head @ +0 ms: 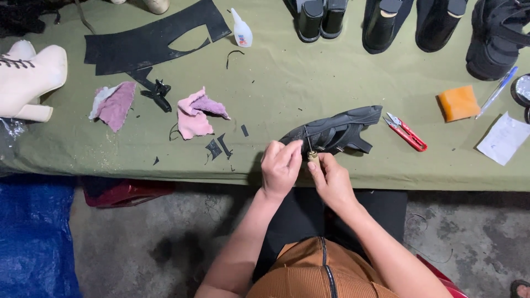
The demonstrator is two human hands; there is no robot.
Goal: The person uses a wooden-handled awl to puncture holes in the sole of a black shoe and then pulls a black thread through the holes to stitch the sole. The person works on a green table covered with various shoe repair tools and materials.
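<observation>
Both hands meet at the desk [276, 83] edge: the right hand [331, 179] grips a wooden-handled awl [311, 152], the left hand [280, 165] pinches beside it. The black sandal [337, 131] lies just beyond; red snips [407, 132] to the right.

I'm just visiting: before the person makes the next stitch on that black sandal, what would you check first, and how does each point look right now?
1. Black sandal resting steady on the green table: ok.
2. Awl with pale handle gripped by the right hand: ok.
3. Left hand pinching at the awl's tip; whether it holds thread: cannot tell.
4. Red snips close beside the sandal: ok.
5. Black scraps lie apart from the sandal: ok.
6. Glue bottle upright, capped: ok.
</observation>
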